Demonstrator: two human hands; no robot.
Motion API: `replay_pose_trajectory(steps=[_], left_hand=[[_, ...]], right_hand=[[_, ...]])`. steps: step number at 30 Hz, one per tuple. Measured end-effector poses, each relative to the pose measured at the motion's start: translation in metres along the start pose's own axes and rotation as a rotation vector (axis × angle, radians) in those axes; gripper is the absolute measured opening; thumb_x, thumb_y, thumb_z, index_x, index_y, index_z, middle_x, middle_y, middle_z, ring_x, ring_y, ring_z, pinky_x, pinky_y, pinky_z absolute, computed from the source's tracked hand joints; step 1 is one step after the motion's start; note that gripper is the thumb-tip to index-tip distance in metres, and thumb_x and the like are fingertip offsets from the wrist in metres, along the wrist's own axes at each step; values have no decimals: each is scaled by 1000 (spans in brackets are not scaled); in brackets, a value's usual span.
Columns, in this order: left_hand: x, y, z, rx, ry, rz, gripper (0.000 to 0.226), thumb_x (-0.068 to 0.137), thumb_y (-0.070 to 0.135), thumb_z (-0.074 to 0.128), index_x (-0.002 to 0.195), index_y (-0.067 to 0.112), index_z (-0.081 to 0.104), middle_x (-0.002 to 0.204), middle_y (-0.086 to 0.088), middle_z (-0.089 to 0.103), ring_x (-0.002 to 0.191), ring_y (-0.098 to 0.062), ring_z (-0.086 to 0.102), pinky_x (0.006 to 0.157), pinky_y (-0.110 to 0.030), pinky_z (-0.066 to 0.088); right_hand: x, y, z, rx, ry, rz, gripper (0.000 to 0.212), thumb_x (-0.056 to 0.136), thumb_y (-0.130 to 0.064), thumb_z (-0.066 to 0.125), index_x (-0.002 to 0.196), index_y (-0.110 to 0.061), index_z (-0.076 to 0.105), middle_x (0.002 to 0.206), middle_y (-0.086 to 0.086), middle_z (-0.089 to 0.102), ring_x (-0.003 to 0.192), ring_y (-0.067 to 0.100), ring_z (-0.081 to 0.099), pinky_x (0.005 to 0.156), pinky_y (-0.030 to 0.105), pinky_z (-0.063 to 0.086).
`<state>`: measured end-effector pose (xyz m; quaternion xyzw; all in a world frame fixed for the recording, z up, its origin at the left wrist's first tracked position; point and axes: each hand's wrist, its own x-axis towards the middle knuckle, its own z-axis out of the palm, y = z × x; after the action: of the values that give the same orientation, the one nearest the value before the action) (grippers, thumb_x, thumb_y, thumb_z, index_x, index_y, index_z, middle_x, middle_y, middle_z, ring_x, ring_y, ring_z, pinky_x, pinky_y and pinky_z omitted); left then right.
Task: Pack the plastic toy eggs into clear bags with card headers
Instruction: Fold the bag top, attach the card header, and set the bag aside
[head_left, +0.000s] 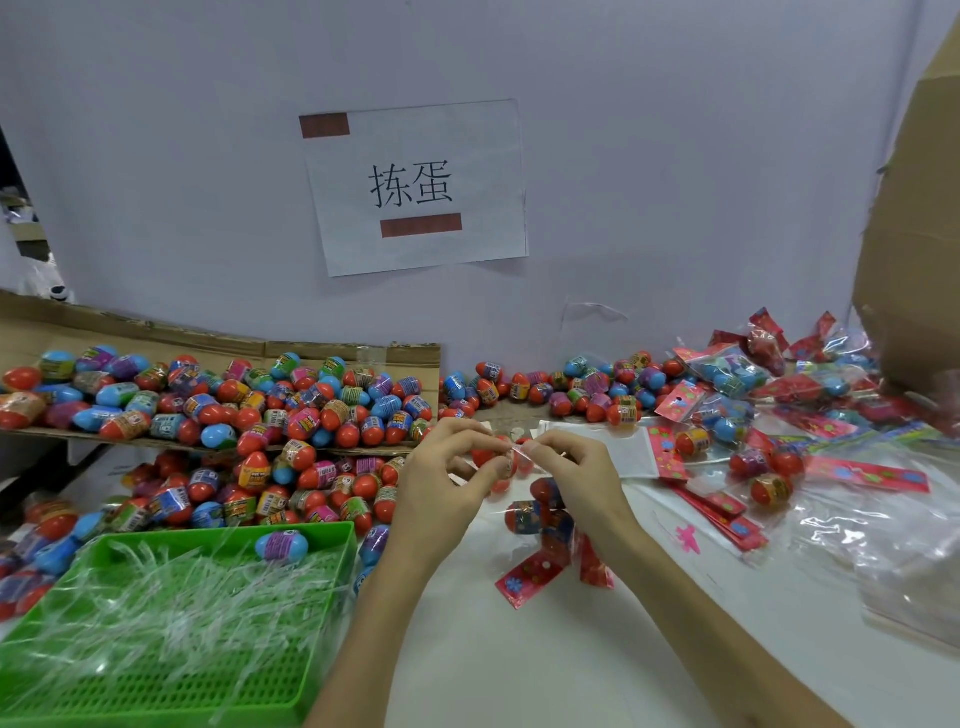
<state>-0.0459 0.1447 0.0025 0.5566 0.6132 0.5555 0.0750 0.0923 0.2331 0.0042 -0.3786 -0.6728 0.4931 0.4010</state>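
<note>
Clear film of a bag (540, 525) was pinched between the left hand (447, 478) and right hand (576, 473); eggs (535, 512) hanging below the fingertips could slip out if either pinch loosened.

- Green basket (322, 535) cut off by left and bottom edges.
- Cardboard box (914, 249) cropped at right edge.
- Egg labels (400, 418) too small to read.
- Bag mouth between hands (514, 454) blurred.

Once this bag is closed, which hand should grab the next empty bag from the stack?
Probably the right hand. The stack of empty bags lies just beside it, to its right, while the left hand sits nearer the loose eggs. Both hands are pinching the filled bag now.
</note>
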Motion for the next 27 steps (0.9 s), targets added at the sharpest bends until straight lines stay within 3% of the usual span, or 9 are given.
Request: replay_pose_trajectory(steps=[3, 9, 11, 14, 18, 20, 23, 25, 27], left_hand=[[0, -1, 0, 5, 3, -7, 24, 90, 20, 79, 103, 39, 74, 108, 14, 69, 80, -11, 71, 64, -20, 57], [-2, 2, -1, 21, 23, -16, 45, 90, 24, 79, 111, 59, 60, 99, 23, 73, 78, -5, 69, 63, -19, 57], [-2, 1, -1, 23, 57, -9, 48, 91, 24, 79, 128, 50, 61, 101, 20, 75, 74, 0, 66, 63, -16, 54], [-2, -1, 0, 32, 94, 2, 61, 94, 20, 75, 146, 41, 50, 103, 18, 77, 66, 1, 62, 62, -12, 51], [-3, 3, 1, -52, 109, -18, 59, 100, 14, 65, 150, 39, 44, 110, 15, 77, 93, 0, 70, 84, -22, 59], [-3, 7, 1, -72, 181, 12, 56, 99, 17, 68, 149, 35, 49, 115, 16, 74, 98, -1, 69, 86, -24, 58], [-2, 6, -1, -105, 240, -52, 63, 90, 34, 79, 145, 38, 47, 130, 24, 60, 113, 5, 60, 91, -16, 53], [0, 5, -1, -151, 156, -182, 72, 80, 49, 81, 140, 35, 45, 126, 21, 58, 106, 8, 61, 85, -15, 54], [0, 2, 4, -167, 71, -248, 59, 80, 47, 81, 128, 31, 52, 111, 14, 67, 95, 7, 66, 76, -14, 55]], right_hand=[[-1, -1, -1, -6, 7, -1, 21, 100, -27, 62, 85, -20, 75, 83, -1, 70, 76, 8, 65, 58, 8, 47], [-1, -3, 1, -1, -70, 16, 22, 103, -25, 58, 88, -19, 74, 90, 3, 72, 90, 16, 68, 75, 17, 51], [-1, -5, 1, 55, -131, 27, 21, 102, -27, 59, 86, -22, 71, 90, 0, 72, 91, 13, 68, 79, 19, 52], [-1, -8, 3, 82, -205, 44, 10, 96, -33, 67, 91, -25, 70, 96, -6, 71, 92, 7, 69, 72, 11, 47], [-1, -7, 4, 76, -223, 65, 7, 92, -30, 74, 97, -33, 70, 103, -7, 73, 87, 2, 71, 57, 4, 47], [-1, -6, 2, 87, -193, 71, 8, 93, -28, 73, 96, -35, 70, 105, -7, 73, 94, 5, 69, 58, 6, 48], [1, -5, -3, 188, -110, 59, 8, 94, -23, 71, 97, -30, 72, 104, -6, 74, 99, 9, 69, 65, 11, 51], [3, -5, -7, 243, -59, 50, 10, 96, -21, 69, 104, -26, 72, 106, -6, 74, 101, 10, 68, 65, 11, 51], [5, -6, -11, 278, -42, 51, 16, 97, -22, 67, 113, -23, 70, 111, -3, 73, 105, 12, 67, 73, 15, 48]])
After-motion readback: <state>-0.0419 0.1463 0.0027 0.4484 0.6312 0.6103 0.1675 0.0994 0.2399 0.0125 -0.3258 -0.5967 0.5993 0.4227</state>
